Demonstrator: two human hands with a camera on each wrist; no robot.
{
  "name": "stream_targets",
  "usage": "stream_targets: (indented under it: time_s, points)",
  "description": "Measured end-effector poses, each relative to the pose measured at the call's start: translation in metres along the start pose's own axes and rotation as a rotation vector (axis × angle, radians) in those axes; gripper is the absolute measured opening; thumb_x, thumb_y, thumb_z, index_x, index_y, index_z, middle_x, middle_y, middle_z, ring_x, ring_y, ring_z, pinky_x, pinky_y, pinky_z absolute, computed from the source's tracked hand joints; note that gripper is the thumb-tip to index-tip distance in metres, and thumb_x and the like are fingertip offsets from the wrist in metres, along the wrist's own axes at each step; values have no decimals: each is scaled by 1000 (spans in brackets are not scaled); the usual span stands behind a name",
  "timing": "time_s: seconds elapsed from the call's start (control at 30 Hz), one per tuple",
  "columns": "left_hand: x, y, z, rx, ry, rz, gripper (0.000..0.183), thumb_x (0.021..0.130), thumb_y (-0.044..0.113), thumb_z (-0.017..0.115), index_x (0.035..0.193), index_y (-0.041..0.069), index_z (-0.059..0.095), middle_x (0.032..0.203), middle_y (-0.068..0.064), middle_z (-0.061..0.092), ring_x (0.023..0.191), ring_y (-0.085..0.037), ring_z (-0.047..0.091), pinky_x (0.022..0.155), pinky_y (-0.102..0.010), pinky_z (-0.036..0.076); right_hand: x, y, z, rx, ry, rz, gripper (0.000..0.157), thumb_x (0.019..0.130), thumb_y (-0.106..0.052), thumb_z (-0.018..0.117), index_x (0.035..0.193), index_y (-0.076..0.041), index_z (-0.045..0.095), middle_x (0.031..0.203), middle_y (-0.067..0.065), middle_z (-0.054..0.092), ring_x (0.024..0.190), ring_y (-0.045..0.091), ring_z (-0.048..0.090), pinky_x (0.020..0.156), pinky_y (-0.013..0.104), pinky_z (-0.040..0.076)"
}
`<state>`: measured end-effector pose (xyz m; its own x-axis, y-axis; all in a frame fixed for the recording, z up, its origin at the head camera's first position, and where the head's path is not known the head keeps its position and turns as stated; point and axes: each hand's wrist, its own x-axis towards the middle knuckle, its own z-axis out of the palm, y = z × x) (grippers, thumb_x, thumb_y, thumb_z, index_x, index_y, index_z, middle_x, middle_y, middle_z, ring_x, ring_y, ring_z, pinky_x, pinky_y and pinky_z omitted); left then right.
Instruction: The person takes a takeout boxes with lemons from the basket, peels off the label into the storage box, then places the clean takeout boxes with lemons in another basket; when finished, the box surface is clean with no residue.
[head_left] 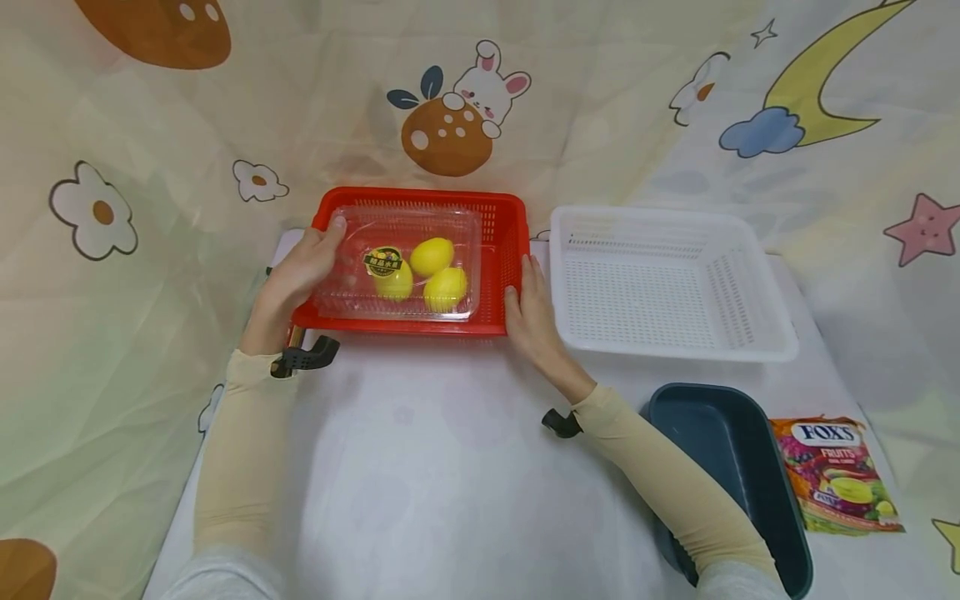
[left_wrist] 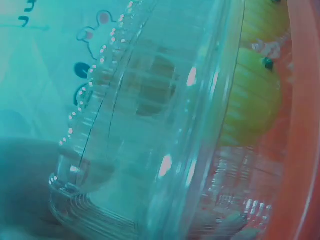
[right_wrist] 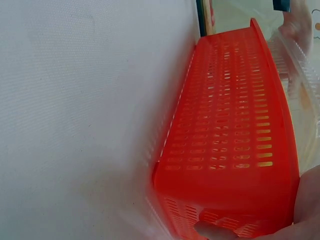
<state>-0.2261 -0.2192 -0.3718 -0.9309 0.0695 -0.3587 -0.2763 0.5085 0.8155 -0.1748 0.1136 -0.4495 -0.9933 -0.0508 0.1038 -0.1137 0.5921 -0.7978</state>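
My left hand (head_left: 313, 254) holds a clear plastic box (head_left: 352, 292) by its left end. The box bears a dark and yellow label (head_left: 383, 262) and sits over the red basket (head_left: 504, 250), near its rim. Through the plastic show three yellow lemons (head_left: 432, 257); in the left wrist view a lemon (left_wrist: 250, 100) lies below the box, inside the basket. At the basket's right end, my right hand (head_left: 536, 321) grips the rim and wall. One fingertip (right_wrist: 215, 231) presses the slotted outer wall in the right wrist view.
To the right stands a white slotted basket (head_left: 637, 292). Nearer me is a dark blue-grey tray (head_left: 720, 442), partly under my right forearm. A FOX'S candy bag (head_left: 840, 475) lies beside it. The white tabletop (head_left: 420, 467) spreads in front, and a patterned cloth (head_left: 300, 100) hangs behind.
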Motion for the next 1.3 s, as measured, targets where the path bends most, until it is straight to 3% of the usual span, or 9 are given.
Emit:
stream_targets:
  time_s: [0.17, 0.27, 0.4, 0.5, 0.63, 0.83, 1.03, 1.17, 1.3]
  points:
    - [-17, 1, -5, 41, 56, 26, 76, 96, 76, 29, 121, 6, 43, 107, -12, 52, 91, -25, 58, 67, -32, 57, -1, 0, 1, -5, -3, 4, 62, 107, -17, 39, 161, -1, 13, 170, 16, 10, 158, 29, 11, 129, 44, 12]
    - [-25, 4, -9, 36, 80, 65, 68, 99, 71, 30, 103, 5, 46, 90, -8, 49, 78, -23, 54, 59, -31, 50, -2, -1, 1, -4, -3, 4, 62, 107, -17, 39, 161, -1, 13, 170, 16, 10, 158, 29, 11, 129, 45, 12]
    - [-31, 10, -14, 50, 88, 90, 63, 101, 68, 29, 92, 7, 40, 80, -7, 38, 69, -23, 42, 59, -35, 40, -2, -1, 1, -4, 2, -5, 62, 107, -18, 39, 161, -1, 13, 170, 16, 10, 158, 29, 11, 129, 44, 12]
    - [-36, 13, -17, 73, 82, 51, 71, 99, 71, 27, 114, 3, 39, 98, -12, 39, 89, -28, 43, 71, -38, 41, -2, -1, 0, 0, 5, -12, 62, 107, -18, 39, 161, -1, 14, 170, 16, 11, 158, 29, 11, 129, 45, 12]
    - [-42, 16, -18, 68, 59, 25, 86, 98, 73, 25, 141, -1, 24, 121, -18, 36, 115, -34, 39, 88, -43, 43, -1, 0, 0, 3, 10, -17, 62, 107, -18, 39, 161, -1, 13, 170, 16, 10, 158, 29, 11, 129, 45, 12]
    - [-55, 16, -18, 31, 27, 38, 85, 98, 72, 27, 149, 5, 19, 139, -20, 32, 128, -36, 35, 98, -51, 47, 0, 1, 1, 11, 8, -20, 63, 107, -19, 39, 161, -1, 13, 170, 16, 10, 158, 30, 11, 129, 46, 12]
    - [-73, 13, -17, 0, -10, 64, 84, 99, 72, 28, 152, 7, 20, 143, -19, 32, 133, -35, 34, 102, -58, 46, 0, 1, 0, 12, 14, -18, 62, 107, -19, 39, 161, 0, 14, 170, 16, 10, 158, 29, 10, 129, 45, 12]
    - [-86, 12, -13, 18, -21, 55, 84, 99, 71, 29, 151, 5, 20, 142, -22, 33, 132, -39, 36, 98, -62, 49, 1, 2, 1, 15, 22, -21, 62, 107, -20, 39, 161, 0, 14, 170, 17, 11, 158, 30, 11, 129, 46, 12]
    - [-100, 7, -10, 79, -23, 31, 89, 98, 73, 27, 148, 0, 22, 140, -25, 35, 126, -41, 40, 91, -55, 52, 1, 2, 1, 16, 23, -29, 62, 107, -19, 39, 160, 1, 15, 169, 20, 13, 158, 32, 11, 129, 47, 12]
